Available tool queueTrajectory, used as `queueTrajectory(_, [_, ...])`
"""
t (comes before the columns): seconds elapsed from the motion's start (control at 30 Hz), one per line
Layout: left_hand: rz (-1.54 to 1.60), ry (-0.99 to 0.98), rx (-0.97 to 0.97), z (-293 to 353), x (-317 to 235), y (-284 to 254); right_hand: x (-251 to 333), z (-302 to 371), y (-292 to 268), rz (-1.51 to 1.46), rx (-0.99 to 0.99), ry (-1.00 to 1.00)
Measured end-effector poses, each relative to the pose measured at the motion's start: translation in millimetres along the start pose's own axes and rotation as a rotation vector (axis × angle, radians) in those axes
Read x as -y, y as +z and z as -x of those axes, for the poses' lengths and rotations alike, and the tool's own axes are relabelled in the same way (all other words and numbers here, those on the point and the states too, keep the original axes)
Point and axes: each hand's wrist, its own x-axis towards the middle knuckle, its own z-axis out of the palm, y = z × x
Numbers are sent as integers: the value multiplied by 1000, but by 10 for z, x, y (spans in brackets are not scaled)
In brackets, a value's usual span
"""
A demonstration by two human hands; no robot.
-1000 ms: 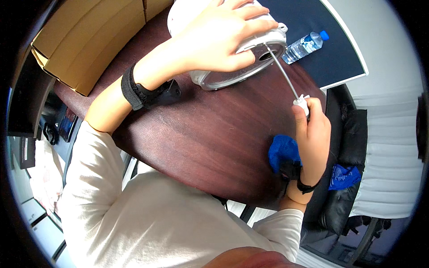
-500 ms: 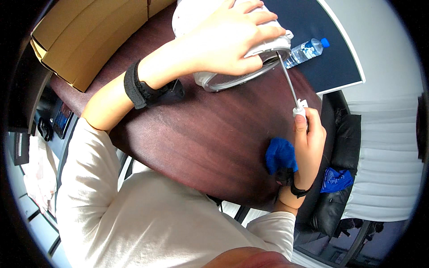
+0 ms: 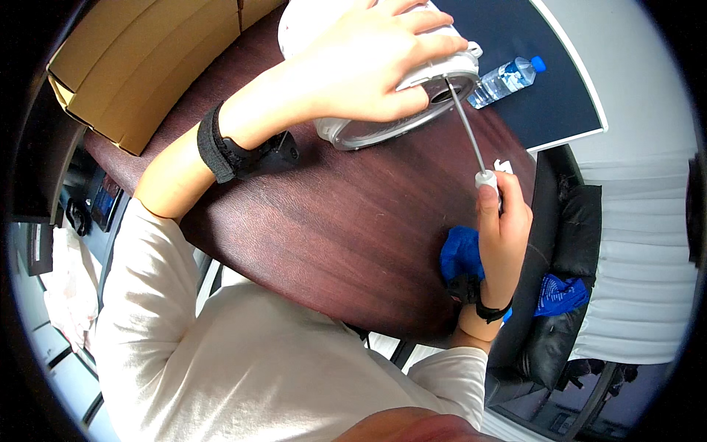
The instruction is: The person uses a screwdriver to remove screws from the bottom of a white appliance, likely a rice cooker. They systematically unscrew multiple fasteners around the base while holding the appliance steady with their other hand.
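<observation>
A white rounded appliance housing (image 3: 298,31) with a clear-rimmed front lies tilted on a dark red-brown table (image 3: 324,221). My left hand (image 3: 375,62) grips it from above, fingers spread over the top and thumb down by the rim. In my right hand (image 3: 504,217) is a screwdriver (image 3: 466,125), its white handle wrapped by my fingers and my thumb along it. The long metal shaft points up and left to the rim, near a dark round opening. Whether the tip sits in a screw is too small to tell.
A cardboard box (image 3: 147,66) stands at the far left. Beyond the housing, a water bottle (image 3: 507,81) with a blue cap lies on a dark blue panel (image 3: 552,110). A blue cloth (image 3: 460,254) is beside my right wrist. A black sofa (image 3: 574,236) holds a blue packet (image 3: 561,296).
The screwdriver and my right hand have shifted slightly left, and the tip now meets the rim a little farther left. My left hand keeps its hold; the whole view has moved slightly.
</observation>
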Motion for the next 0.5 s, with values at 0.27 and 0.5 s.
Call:
queueTrajectory(0.27, [-1, 16, 5, -25, -10, 2, -36, -51, -21, 44, 30, -22])
queueTrajectory(0.5, [74, 61, -29, -20, -16, -48, -194, -170, 18, -92, 155, 15])
